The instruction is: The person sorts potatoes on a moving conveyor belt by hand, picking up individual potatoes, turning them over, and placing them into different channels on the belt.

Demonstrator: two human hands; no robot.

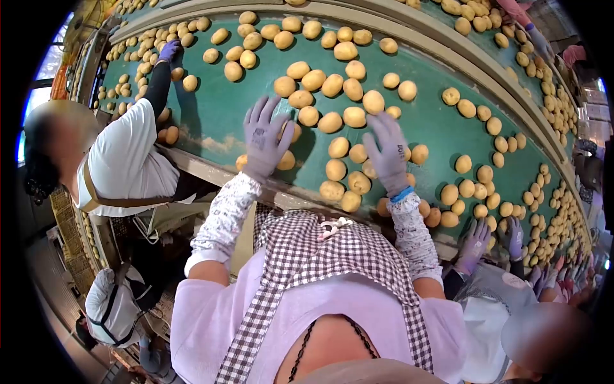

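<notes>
Both my hands wear grey gloves and hover over a green conveyor belt strewn with potatoes. My left hand has its fingers spread, with one potato beside the wrist and another partly hidden behind the thumb. Fingers apart, my right hand reaches over the belt, its fingertips close to a potato. Between the two hands lies a loose group of potatoes, among them one nearest the belt's front edge. Neither hand has a potato in its grasp.
On the left a co-worker reaches over the belt with a purple glove. To the right, another person's gloved hands rest by the potatoes. A metal rail divides this belt from a second one behind. More people stand farther along.
</notes>
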